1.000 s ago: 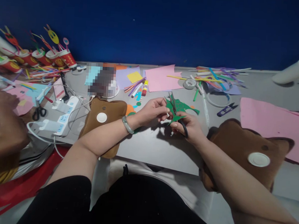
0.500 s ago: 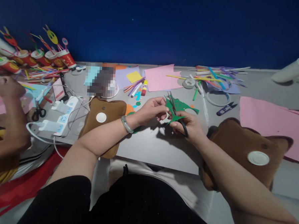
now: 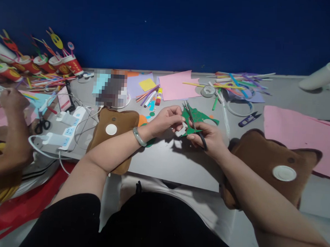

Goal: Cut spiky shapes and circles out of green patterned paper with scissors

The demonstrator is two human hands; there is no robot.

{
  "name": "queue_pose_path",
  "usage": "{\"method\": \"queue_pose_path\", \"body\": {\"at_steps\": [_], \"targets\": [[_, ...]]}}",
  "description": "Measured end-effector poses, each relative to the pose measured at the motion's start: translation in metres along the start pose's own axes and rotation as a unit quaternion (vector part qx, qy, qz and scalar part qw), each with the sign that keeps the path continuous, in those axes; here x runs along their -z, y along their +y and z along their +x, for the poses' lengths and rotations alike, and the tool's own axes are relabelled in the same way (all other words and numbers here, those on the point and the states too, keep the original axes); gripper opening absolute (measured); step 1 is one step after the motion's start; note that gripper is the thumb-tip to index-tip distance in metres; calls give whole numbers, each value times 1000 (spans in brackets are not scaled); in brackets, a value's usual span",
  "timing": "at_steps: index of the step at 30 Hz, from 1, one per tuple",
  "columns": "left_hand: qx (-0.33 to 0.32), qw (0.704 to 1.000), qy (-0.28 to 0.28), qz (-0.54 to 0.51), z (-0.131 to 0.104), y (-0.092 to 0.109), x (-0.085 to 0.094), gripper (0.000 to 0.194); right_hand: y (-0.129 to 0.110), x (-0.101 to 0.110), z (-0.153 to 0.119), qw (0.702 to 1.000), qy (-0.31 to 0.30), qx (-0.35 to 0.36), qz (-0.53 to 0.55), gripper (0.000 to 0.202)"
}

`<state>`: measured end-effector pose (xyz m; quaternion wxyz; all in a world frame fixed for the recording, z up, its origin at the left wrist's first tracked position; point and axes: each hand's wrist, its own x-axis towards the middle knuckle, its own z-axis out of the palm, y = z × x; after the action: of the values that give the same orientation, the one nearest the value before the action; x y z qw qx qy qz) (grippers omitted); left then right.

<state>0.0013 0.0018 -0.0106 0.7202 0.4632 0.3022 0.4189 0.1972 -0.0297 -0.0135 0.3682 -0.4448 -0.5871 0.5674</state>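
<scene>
My left hand (image 3: 169,120) pinches the edge of a green sheet of paper (image 3: 202,117) with ragged, cut edges. From the other side, my right hand (image 3: 212,140) has its fingers through the dark handles of a pair of scissors (image 3: 191,119). The blades point up and away, lying across the green paper. A pale patch shows just below my left fingertips; I cannot make out what it is. Under my left forearm lies a brown cushion-like pad (image 3: 123,127) with a white disc, and green scraps are partly hidden beside my wrist.
Pink paper (image 3: 175,85), a glue stick (image 3: 159,97), a tape roll (image 3: 208,91) and thread snips (image 3: 249,120) lie around. A second brown pad (image 3: 265,158) sits under my right forearm. At left are a power strip (image 3: 73,128), decorated cups (image 3: 72,65) and another person's arm (image 3: 15,130).
The scissors blades have shifted slightly on the green paper, and the paper near my right thumb has changed angle. A pale patch below my left fingertips shows more. Both hands stay nearly in place.
</scene>
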Motion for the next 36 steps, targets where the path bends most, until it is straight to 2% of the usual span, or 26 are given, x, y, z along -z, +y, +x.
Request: {"method": "queue_pose_path", "body": {"at_steps": [8,14,19,26,36], "targets": [[6,1000,7,1,-1,-1,-3,52,2,0,1,1000,4,0,-5,53],[-12,997,16,74,-2,1,-4,58,1,1,3,1000,1,-10,-11,60],[-19,996,20,85,-1,3,-2,62,2,4,4,999,-7,-18,-27,65],[-12,995,6,94,-2,6,-2,58,7,7,4,999,-17,-10,-30,67],[-27,994,5,104,-1,2,2,53,1,5,2,1000,-14,12,-19,63]]}}
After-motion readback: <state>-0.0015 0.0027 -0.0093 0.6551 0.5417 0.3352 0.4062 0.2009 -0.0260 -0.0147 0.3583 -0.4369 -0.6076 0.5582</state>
